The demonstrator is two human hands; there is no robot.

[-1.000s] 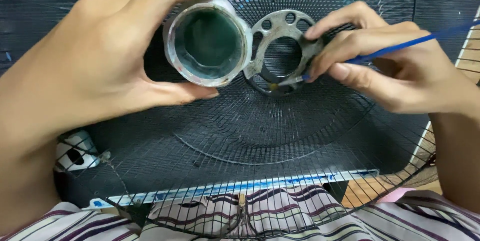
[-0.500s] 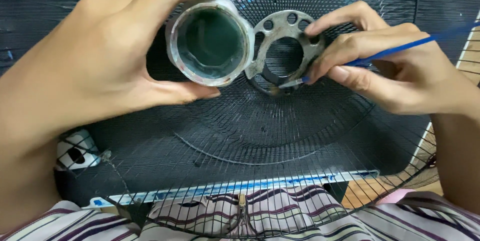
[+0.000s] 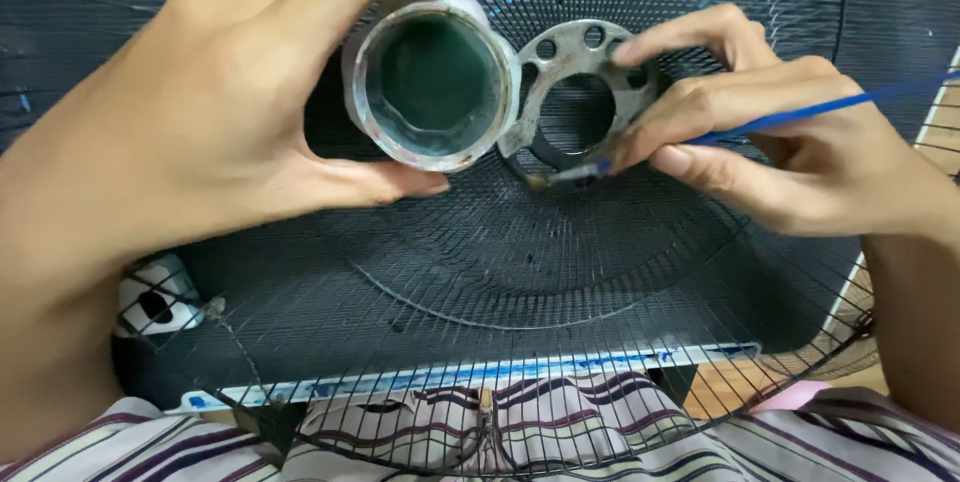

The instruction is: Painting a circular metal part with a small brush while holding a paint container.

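Note:
My left hand point(image 3: 200, 122) holds a small round jar point(image 3: 432, 82) tilted toward me, its inside coated with dark green paint. My right hand point(image 3: 770, 132) grips a thin blue-handled paintbrush point(image 3: 790, 118), whose tip rests at the lower edge of a grey metal ring with several holes point(image 3: 575, 82). That ring sits at the centre of a black wire fan guard point(image 3: 520, 272) lying across my lap. The jar's rim overlaps the ring's left side.
A white part with black holes point(image 3: 155, 302) lies under the guard at lower left. A dark board with blue paint marks point(image 3: 420, 382) shows beneath the wires. Striped cloth point(image 3: 520, 442) covers my lap. A wooden floor strip point(image 3: 760, 387) shows at lower right.
The brush tip has shifted slightly along the ring's lower edge. Both hands and the jar stay almost where they were.

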